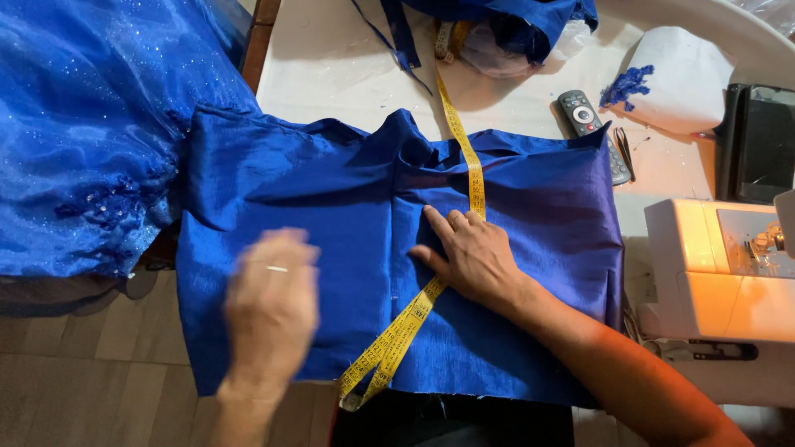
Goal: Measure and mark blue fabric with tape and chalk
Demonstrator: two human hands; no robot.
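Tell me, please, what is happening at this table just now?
A person has blue cloth spread on a white table. The right hand lies flat on it, pinning a yellow tape that runs down the cloth. The left hand, blurred, hovers over the cloth. A sewing machine stands at the right.

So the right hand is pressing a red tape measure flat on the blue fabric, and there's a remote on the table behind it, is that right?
Not quite: the tape measure is yellow, not red, as the head view shows. The rest holds: the right hand presses it flat on the blue fabric, with a remote on the table behind.
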